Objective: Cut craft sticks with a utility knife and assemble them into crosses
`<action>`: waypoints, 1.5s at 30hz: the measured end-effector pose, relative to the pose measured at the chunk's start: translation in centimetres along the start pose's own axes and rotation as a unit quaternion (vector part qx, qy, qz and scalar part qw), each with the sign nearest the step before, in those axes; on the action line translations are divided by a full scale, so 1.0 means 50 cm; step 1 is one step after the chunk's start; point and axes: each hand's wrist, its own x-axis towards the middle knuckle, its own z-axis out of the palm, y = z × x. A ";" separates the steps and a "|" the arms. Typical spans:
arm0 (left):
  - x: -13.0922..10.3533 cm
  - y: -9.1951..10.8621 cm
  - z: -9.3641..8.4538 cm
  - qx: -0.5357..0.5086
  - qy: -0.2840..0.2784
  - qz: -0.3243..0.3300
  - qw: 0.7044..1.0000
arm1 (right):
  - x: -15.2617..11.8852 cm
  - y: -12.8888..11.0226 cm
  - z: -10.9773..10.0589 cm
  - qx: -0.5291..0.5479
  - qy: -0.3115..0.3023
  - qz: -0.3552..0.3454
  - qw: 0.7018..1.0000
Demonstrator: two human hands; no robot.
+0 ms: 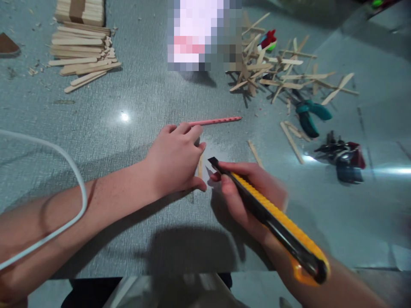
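My left hand (175, 160) lies over a narrow wooden craft stick (200, 167) on the grey table, its thumb at the near end and fingertips at the far end. Most of that stick is covered by the hand. Wrapped in my right hand (239, 192) is a yellow and black utility knife (272, 214). Its dark blade points up and left, a short distance to the right of the stick. A pink pencil (221, 121) lies just beyond my left fingertips.
Stacked craft sticks (80, 47) lie at the far left. A heap of joined sticks (282, 72) spreads at the far right, near teal-handled pliers (310, 115) and a dark cluster of small items (343, 158). A white cable (75, 167) crosses above my left forearm.
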 end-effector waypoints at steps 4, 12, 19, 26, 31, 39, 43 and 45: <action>0.004 -0.001 0.002 -0.012 0.005 0.004 1.000 | 0.002 0.015 -0.004 0.028 0.026 0.028 0.999; 0.014 -0.009 0.018 -0.111 0.018 -0.006 0.994 | 0.041 0.085 -0.033 -0.044 0.087 -0.055 0.994; 0.014 -0.033 0.038 -0.160 0.061 0.031 0.985 | 0.076 0.138 -0.052 -0.145 -0.041 -0.113 0.982; 0.016 -0.043 0.041 -0.154 0.099 0.006 0.983 | 0.088 0.167 -0.071 -0.148 -0.121 -0.133 0.972; 0.016 -0.040 0.033 -0.153 0.083 -0.021 0.985 | 0.098 0.181 -0.080 -0.177 -0.123 -0.133 0.967; 0.015 -0.048 0.040 -0.194 0.105 -0.003 0.975 | 0.076 0.124 -0.081 -0.124 0.014 -0.108 0.986; 0.005 -0.044 0.054 -0.280 0.165 0.064 0.944 | 0.047 0.070 -0.060 -0.039 -0.004 -0.051 0.998; 0.003 -0.035 0.057 -0.338 0.183 0.092 0.918 | 0.036 0.051 -0.046 0.007 -0.032 -0.007 0.999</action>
